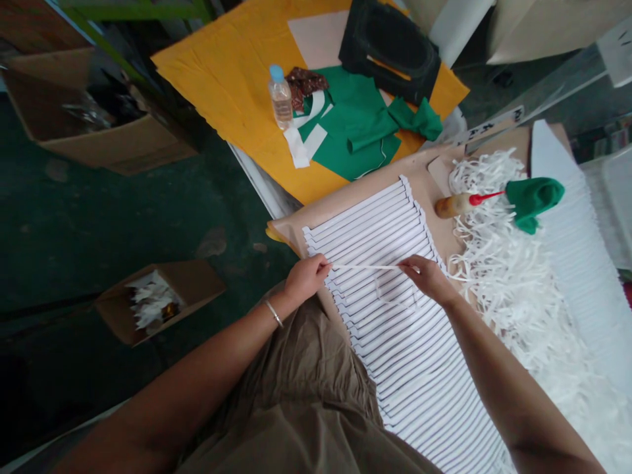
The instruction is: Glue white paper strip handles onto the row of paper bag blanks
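Observation:
A thin white strip (365, 266) is stretched straight between my two hands. My left hand (307, 276) pinches its left end, and my right hand (428, 278) pinches the other end. Both hands hover at or just above a long row of overlapping white pieces with dark edges (424, 368), laid out across the brown-papered table; I cannot tell whether they touch it. A faint loop of white strip (397, 296) shows below the stretched length, near my right hand.
A heap of white strips (533, 283) lies right, with a red-tipped glue bottle (451, 205) and green cloth (534, 201). Beyond are yellow sheeting (222, 72), a water bottle (281, 99), green fabric (355, 118) and a black object (390, 49). Cardboard boxes (197, 296) stand on the floor.

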{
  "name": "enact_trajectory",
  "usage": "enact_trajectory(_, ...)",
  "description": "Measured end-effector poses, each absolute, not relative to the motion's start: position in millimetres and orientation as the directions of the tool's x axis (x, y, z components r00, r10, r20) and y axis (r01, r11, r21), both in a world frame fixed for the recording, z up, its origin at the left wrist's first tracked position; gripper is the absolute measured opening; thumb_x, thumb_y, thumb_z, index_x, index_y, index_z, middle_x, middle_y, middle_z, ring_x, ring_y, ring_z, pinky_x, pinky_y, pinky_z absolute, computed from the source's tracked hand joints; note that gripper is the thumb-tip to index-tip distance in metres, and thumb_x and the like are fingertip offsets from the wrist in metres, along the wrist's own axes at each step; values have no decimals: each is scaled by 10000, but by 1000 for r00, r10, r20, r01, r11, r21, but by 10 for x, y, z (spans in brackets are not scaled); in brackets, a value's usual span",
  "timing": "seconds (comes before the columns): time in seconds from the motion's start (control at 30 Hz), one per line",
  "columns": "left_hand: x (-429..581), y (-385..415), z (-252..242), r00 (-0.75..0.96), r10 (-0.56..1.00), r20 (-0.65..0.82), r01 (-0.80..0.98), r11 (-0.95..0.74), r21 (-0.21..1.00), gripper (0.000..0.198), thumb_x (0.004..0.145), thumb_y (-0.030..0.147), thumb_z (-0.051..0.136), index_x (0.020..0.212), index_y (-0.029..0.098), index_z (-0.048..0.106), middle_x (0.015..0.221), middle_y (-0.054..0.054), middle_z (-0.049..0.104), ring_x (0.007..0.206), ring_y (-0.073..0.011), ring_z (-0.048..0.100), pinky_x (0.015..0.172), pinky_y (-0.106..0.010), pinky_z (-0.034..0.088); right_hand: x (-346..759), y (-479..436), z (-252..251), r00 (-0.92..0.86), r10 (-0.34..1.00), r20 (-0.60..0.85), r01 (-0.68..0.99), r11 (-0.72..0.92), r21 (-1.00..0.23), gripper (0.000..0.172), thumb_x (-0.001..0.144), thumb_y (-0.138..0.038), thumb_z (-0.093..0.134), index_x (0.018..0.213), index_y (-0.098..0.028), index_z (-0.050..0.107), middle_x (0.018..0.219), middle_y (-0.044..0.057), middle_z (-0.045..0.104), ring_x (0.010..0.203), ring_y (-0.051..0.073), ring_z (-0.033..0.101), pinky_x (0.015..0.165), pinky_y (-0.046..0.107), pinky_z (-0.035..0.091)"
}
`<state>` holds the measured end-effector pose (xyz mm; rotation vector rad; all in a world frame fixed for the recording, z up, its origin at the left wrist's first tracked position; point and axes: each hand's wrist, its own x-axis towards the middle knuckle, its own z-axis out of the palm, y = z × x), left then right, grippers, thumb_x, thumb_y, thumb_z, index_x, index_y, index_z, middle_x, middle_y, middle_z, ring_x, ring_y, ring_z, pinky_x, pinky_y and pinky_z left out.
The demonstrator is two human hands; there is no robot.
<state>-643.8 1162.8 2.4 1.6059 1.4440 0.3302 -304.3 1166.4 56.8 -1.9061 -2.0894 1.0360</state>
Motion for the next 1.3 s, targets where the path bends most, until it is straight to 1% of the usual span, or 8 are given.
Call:
enact_trajectory(0.13, -6544, 11570, -60, 218, 880, -421, 565, 238, 790, 187, 921, 269, 549, 762, 200, 618, 696, -8, 668, 719, -167, 639, 698, -255, 478, -2976, 11935, 524, -83, 932, -354, 881, -98, -463, 290, 875, -475, 595, 776, -217, 685, 750, 57, 725, 711, 203, 657, 678, 307, 497)
enact_trajectory(0.33, -6552, 11579, -97, 78, 861, -502, 514, 397, 761, 215, 912, 299, 560, 730, 198, 614, 598, 12, 623, 649, -160, 622, 634, -247, 466, -2908, 12356, 485, -87, 922, -377, 892, -96, -441, 244, 846, -420, 585, 822, -207, 701, 787, 59, 751, 707, 191, 663, 682, 294, 489)
enact_trajectory(0.5, -6479, 11661, -94, 42, 861, -506, 520, 414, 747, 225, 926, 228, 520, 723, 196, 613, 683, -10, 681, 696, -159, 645, 678, -252, 479, -2824, 12654, 462, 3, 914, -406, 907, -174, -384, 241, 829, -420, 641, 763, -192, 682, 697, 38, 718, 651, 177, 650, 635, 279, 467)
enact_trajectory(0.6, -6400, 11714, -117, -66, 874, -481, 582, 425, 693, 168, 907, 254, 589, 752, 194, 615, 781, -34, 718, 755, -174, 665, 727, -271, 490, -2766, 12813, 415, 50, 910, -411, 895, -223, -386, 209, 858, -373, 620, 810, -182, 693, 693, 36, 723, 625, 167, 644, 629, 276, 470)
enact_trajectory(0.7, -6336, 11762, -142, -124, 867, -482, 638, 442, 631, 148, 912, 291, 614, 798, 197, 631, 831, -49, 734, 809, -195, 684, 770, -289, 499, -2703, 12955, 346, 93, 931, -352, 900, -230, -371, 205, 832, -383, 672, 823, -179, 689, 681, 37, 721, 627, 172, 651, 623, 272, 476)
enact_trajectory(0.87, -6281, 11813, -140, -118, 857, -501, 688, 435, 581, 175, 964, 295, 547, 869, 197, 656, 888, -68, 751, 887, -216, 701, 831, -308, 500, -2651, 13144, 217, 98, 940, -327, 850, -250, -464, 160, 855, -300, 612, 852, -162, 691, 715, 52, 733, 641, 162, 671, 636, 261, 503)
enact_trajectory(1.1, -6236, 11821, -132, -166, 851, -499, 697, 459, 551, 173, 957, 327, 571, 862, 198, 636, 871, -64, 744, 853, -212, 699, 802, -302, 493, -2688, 13327, 86, 157, 967, -199, 859, -233, -456, 132, 804, -272, 691, 841, -145, 681, 717, 74, 726, 668, 195, 688, 645, 293, 535)
enact_trajectory(1.3, -6228, 11829, -138, -164, 851, -500, 713, 452, 535, 186, 971, 323, 543, 870, 193, 630, 867, -73, 741, 853, -221, 698, 786, -308, 487, -2720, 13396, -1, 151, 965, -213, 856, -235, -460, 134, 845, -247, 618, 880, -138, 687, 704, 76, 716, 633, 194, 687, 633, 291, 537)
